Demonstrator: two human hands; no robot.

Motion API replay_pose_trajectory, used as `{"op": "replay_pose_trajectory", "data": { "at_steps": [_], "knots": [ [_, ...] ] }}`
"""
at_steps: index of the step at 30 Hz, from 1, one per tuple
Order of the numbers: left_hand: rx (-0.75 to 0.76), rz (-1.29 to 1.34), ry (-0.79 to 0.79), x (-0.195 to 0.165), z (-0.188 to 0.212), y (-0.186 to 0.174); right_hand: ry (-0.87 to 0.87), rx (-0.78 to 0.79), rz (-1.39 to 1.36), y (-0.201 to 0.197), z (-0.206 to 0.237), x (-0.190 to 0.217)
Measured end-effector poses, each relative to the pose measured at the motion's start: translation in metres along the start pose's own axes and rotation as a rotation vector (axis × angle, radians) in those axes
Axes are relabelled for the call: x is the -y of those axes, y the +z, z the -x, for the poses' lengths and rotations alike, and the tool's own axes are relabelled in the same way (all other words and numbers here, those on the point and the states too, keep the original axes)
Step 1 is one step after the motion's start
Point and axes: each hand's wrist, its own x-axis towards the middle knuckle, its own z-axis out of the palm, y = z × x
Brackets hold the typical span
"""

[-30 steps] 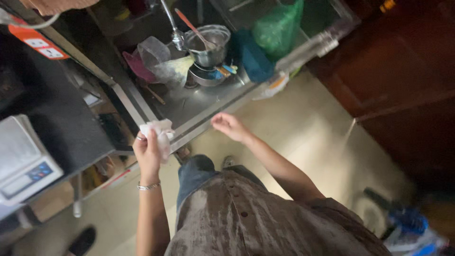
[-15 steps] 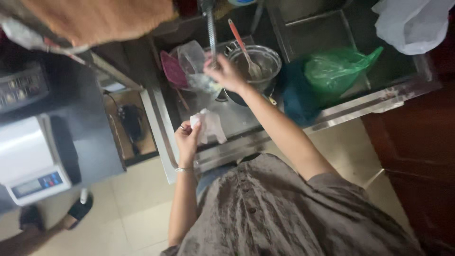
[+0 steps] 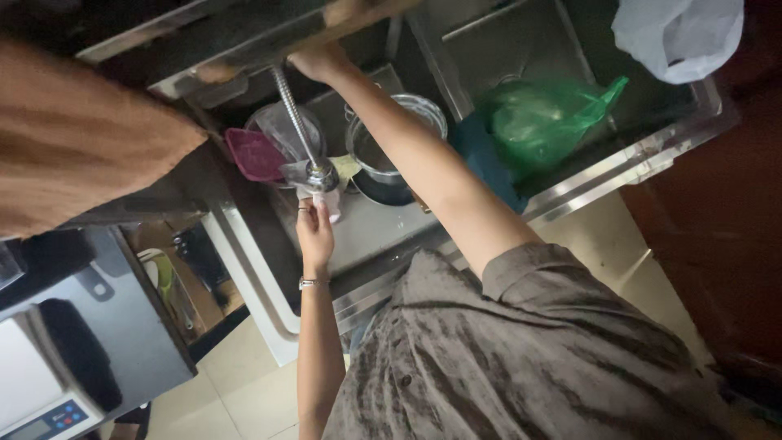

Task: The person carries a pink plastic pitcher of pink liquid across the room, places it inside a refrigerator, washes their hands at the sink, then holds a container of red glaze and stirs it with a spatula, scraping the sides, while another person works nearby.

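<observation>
My left hand (image 3: 314,234) holds a white cloth (image 3: 331,204) right under the head of a flexible metal faucet (image 3: 319,174), over a steel sink (image 3: 366,236). My right hand (image 3: 319,62) is stretched out to the far end of the faucet's hose, just below a ledge. Its fingers are partly hidden there, so its grip is unclear. A steel pot (image 3: 393,155) stands in the sink beside my right forearm.
A pink lid (image 3: 254,153) and a clear container lie left of the faucet. A green plastic bag (image 3: 546,122) and a white bag (image 3: 676,33) sit in the right basin. Another person's brown sleeve (image 3: 81,147) hangs at the left. A scale (image 3: 41,395) stands at the lower left.
My left hand carried the cloth forward from the sink's edge to under the faucet head. My right hand went from the pot area up to the faucet's far end.
</observation>
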Motion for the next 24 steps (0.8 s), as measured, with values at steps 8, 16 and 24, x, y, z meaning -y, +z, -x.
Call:
{"op": "replay_pose_trajectory", "data": {
  "at_steps": [8,16,24],
  "knots": [
    [0.056,0.03,0.011,0.024,-0.021,0.019,-0.109,0.181,0.45,-0.004,0.031,-0.036],
    [0.122,-0.257,0.066,0.041,-0.028,0.027,0.413,0.702,-0.147,0.011,0.156,-0.011],
    [0.185,0.063,-0.131,0.021,-0.024,-0.005,0.439,0.58,-1.18,0.019,0.195,-0.033]
  ]
}}
